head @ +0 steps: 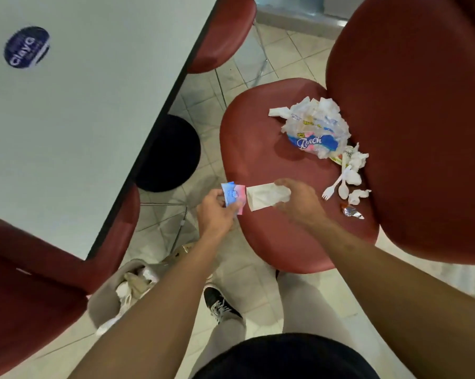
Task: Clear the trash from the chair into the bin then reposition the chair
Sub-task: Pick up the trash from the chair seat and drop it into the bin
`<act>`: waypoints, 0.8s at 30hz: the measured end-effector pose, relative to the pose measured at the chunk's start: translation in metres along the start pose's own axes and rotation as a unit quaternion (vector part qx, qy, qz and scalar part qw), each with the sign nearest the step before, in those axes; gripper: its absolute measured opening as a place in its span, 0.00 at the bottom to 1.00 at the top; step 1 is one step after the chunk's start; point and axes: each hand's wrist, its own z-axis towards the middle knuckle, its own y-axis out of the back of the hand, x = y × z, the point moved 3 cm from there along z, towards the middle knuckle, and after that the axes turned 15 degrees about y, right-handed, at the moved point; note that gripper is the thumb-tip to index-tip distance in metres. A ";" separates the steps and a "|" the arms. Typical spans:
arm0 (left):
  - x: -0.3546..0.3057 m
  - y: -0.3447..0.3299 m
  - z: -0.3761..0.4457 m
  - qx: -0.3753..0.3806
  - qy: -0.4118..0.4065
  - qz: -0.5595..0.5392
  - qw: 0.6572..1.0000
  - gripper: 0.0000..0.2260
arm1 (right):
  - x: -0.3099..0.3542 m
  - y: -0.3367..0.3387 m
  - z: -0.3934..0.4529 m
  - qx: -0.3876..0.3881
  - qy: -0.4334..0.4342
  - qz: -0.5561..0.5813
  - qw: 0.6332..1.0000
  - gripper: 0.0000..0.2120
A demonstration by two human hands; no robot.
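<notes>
A dark red chair stands in the middle with trash on its seat. My left hand pinches a blue and pink wrapper at the seat's front left edge. My right hand grips a white paper napkin just beside it. Further back on the seat lie a crumpled plastic bag with wrappers, a white plastic fork and spoon, crumpled tissues and a small foil wrapper. A beige bin with paper trash in it sits on the floor at lower left, under my left forearm.
A white table with a blue sticker fills the left. Other red chairs stand at the lower left and top. The black table base rests on the tiled floor. My shoe is between bin and chair.
</notes>
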 end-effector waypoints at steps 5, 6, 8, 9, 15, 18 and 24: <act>0.051 0.062 -0.024 -0.037 0.006 -0.024 0.999 0.12 | 0.057 -0.030 -0.033 -0.014 0.030 0.012 0.999 0.23; 0.062 0.073 -0.028 -0.043 0.007 -0.031 0.999 0.12 | 0.068 -0.037 -0.038 -0.011 0.035 0.007 0.999 0.23; 0.081 0.095 -0.037 -0.050 0.010 -0.047 0.998 0.10 | 0.088 -0.052 -0.046 0.007 0.040 -0.004 0.999 0.24; 0.090 0.107 -0.041 -0.053 0.009 -0.055 0.997 0.09 | 0.098 -0.060 -0.050 0.014 0.040 -0.008 0.999 0.24; 0.150 0.159 -0.057 -0.094 0.012 -0.078 0.992 0.06 | 0.145 -0.108 -0.065 0.049 0.065 -0.020 0.996 0.25; 0.181 0.178 -0.059 -0.112 0.034 -0.090 0.989 0.03 | 0.166 -0.133 -0.070 0.071 0.076 -0.016 0.994 0.23; 0.235 0.212 -0.065 -0.170 0.085 -0.088 0.978 0.04 | 0.199 -0.188 -0.082 0.120 0.093 -0.028 0.988 0.24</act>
